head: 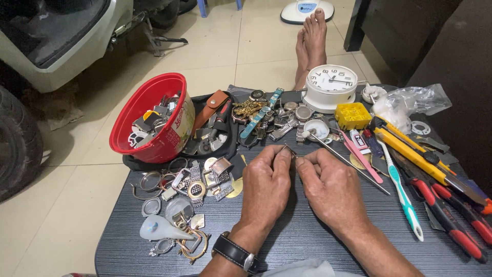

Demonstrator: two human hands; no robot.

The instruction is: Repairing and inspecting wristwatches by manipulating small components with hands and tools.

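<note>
**Two hands, one thin metal piece pinched between them**

Two hands meeting over the middle of the dark worktop [318, 241], wrists resting on it. Left hand [266, 187], with a black-strapped wristwatch [233, 251] at the wrist, and right hand [330, 190] just beside it, fingertips almost touching. Between them, a small thin metal piece [290, 150], slanting up and away, towards the top left, its long axis running roughly from the right fingertips to the left thumb. Left grip closed on the piece, thumb and forefinger clamped at its upper end. Right grip curled shut against the lower end, seemingly on the same piece; hard to confirm whether truly pinching or only steadying. Neither hand clearly nearer: piece shared at the junction.

Around, from big to small: red bowl [154, 120] of watch parts far left; white alarm clock [330, 84] beyond the hands; yellow-handled knife [410, 149] and red-handled pliers [451, 215] at right; turquoise-and-white toothbrush [405, 197]; long metal rod [348, 161] just past the right knuckles; loose watch cases and bezels [177, 205] at left.

Hidden: lower end of the piece behind the right fingers; its exact kind too small to tell. Pliers cut off by the picture's edge.
</note>
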